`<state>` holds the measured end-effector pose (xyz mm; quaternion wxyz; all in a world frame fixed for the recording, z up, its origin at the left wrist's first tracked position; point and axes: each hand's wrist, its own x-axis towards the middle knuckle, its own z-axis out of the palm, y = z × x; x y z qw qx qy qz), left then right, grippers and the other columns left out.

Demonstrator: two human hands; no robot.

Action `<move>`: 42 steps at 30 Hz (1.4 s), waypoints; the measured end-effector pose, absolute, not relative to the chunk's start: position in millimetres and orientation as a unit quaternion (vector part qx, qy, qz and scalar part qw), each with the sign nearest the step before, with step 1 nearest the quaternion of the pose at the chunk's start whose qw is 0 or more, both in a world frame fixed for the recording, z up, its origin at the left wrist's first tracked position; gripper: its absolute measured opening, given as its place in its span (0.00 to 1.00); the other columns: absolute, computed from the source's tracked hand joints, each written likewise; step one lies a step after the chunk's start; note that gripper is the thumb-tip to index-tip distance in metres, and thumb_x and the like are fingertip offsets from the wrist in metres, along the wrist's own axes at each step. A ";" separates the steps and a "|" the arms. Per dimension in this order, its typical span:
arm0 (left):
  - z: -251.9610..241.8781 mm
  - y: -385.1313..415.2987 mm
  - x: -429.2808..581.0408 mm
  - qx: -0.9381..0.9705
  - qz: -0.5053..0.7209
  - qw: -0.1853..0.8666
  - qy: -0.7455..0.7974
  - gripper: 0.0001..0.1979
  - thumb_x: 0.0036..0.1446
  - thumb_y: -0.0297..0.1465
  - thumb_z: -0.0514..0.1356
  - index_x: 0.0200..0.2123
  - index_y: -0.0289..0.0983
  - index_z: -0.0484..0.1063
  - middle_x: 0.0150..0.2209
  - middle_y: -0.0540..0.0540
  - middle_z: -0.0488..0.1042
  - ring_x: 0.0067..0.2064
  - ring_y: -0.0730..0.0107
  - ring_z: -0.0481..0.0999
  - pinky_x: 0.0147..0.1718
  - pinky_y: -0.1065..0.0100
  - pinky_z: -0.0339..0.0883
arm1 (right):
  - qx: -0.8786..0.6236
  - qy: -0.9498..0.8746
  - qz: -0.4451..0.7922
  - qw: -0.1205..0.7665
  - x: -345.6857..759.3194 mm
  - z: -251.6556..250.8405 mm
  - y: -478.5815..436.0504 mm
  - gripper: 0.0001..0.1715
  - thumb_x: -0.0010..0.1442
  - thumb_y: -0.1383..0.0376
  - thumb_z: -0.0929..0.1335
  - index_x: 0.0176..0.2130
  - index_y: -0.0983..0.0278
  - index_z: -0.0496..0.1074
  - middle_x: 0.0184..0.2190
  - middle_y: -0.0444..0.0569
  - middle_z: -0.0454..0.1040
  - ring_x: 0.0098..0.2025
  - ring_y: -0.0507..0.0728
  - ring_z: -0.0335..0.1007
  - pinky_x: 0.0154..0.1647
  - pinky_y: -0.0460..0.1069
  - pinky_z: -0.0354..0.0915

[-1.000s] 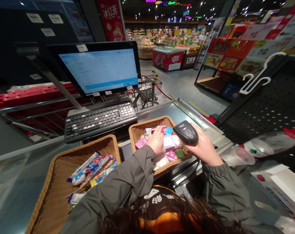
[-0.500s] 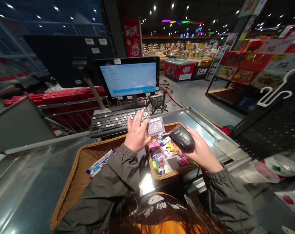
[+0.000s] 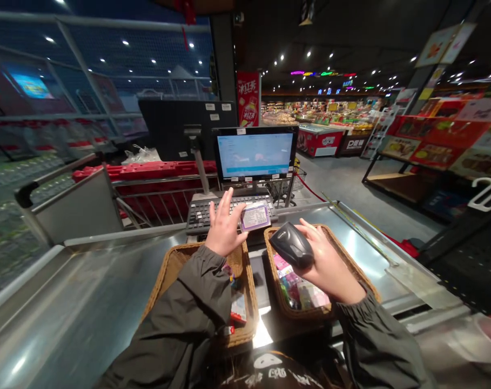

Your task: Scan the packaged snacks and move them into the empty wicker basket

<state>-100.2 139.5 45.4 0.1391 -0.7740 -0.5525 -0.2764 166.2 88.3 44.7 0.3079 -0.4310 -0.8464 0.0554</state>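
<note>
My left hand (image 3: 224, 229) holds a small flat clear package with a purple border (image 3: 255, 217) at its thumb side, the other fingers spread. The package is above the gap between two baskets, in front of the black keyboard (image 3: 200, 212). In my right hand (image 3: 330, 265) is a black barcode scanner (image 3: 293, 246), its head pointing left toward the package. Beneath the scanner, the right wicker basket (image 3: 278, 294) contains colourful small packets (image 3: 291, 281). The left wicker basket (image 3: 251, 302), partly hidden by my left sleeve, has a few packaged items in it.
Behind the keyboard stands a lit monitor (image 3: 255, 154), with a second dark screen (image 3: 168, 127) to its left. The metal counter (image 3: 119, 281) extends to both sides. A shopping cart with red contents (image 3: 148, 173) is beyond it, and a shelf of boxed goods (image 3: 423, 129) stands at right.
The camera view has swung left and up. My left hand has carried the package leftward, away from the right basket's back corner. The scanner stays over the right basket.
</note>
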 end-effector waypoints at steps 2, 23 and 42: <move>45.9 138.1 -105.5 -0.772 -0.277 0.143 -0.554 0.31 0.49 0.32 0.66 0.57 0.40 0.63 0.72 0.35 0.39 0.72 0.47 0.42 0.66 0.38 0.36 | -0.429 -0.847 0.061 0.308 161.0 42.9 87.2 0.31 0.50 0.67 0.67 0.55 0.64 0.69 0.59 0.59 0.67 0.69 0.72 0.50 0.66 0.73 0.48; 48.5 133.9 -118.1 -0.771 -0.276 0.140 -0.557 0.32 0.49 0.32 0.66 0.58 0.40 0.62 0.72 0.34 0.40 0.72 0.46 0.43 0.66 0.38 0.35 | -0.440 -0.845 0.055 0.297 150.8 41.7 75.8 0.30 0.51 0.65 0.67 0.55 0.62 0.68 0.59 0.58 0.68 0.68 0.73 0.53 0.66 0.73 0.48; 13.8 107.8 -159.3 -0.751 -0.210 0.130 -0.612 0.30 0.48 0.34 0.66 0.55 0.38 0.65 0.71 0.31 0.43 0.71 0.45 0.47 0.65 0.36 0.39 | -0.407 -0.866 0.099 0.272 132.1 35.1 82.7 0.30 0.50 0.66 0.67 0.54 0.61 0.69 0.60 0.59 0.67 0.68 0.73 0.50 0.65 0.76 0.44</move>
